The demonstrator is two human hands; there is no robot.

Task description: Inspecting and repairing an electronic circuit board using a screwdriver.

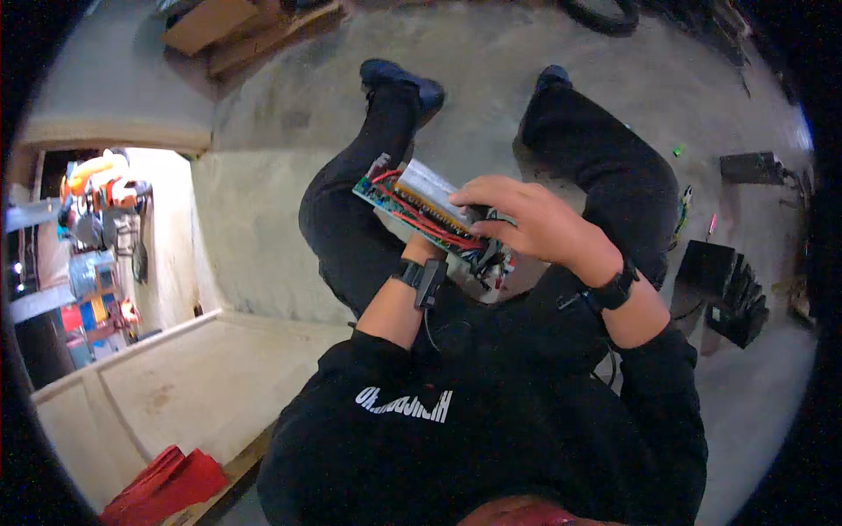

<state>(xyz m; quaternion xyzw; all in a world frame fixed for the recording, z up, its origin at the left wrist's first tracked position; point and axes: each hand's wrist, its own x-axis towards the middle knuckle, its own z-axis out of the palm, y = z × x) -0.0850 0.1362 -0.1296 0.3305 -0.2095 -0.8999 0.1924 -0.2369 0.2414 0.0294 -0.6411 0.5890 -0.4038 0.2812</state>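
A green circuit board (375,198) with red wires and a row of small gold-coloured parts is held tilted over my lap. Along its top lies a long silver metal piece (428,182). My left hand (424,248) supports the board from below, its fingers hidden behind it. My right hand (537,219) is at the board's right end, fingers bent, fingertips against the end of the silver piece and thumb close to the wires. A bunch of dark wires with small connectors (496,270) hangs from that end. Both wrists wear black straps.
On the floor to my right are several black boxes (709,267), another black box (747,167), a thin red-tipped tool (712,224) and a small green piece (678,151). Red cloth (175,484) lies at lower left. A cardboard box (209,26) and a black tyre (605,22) are far off.
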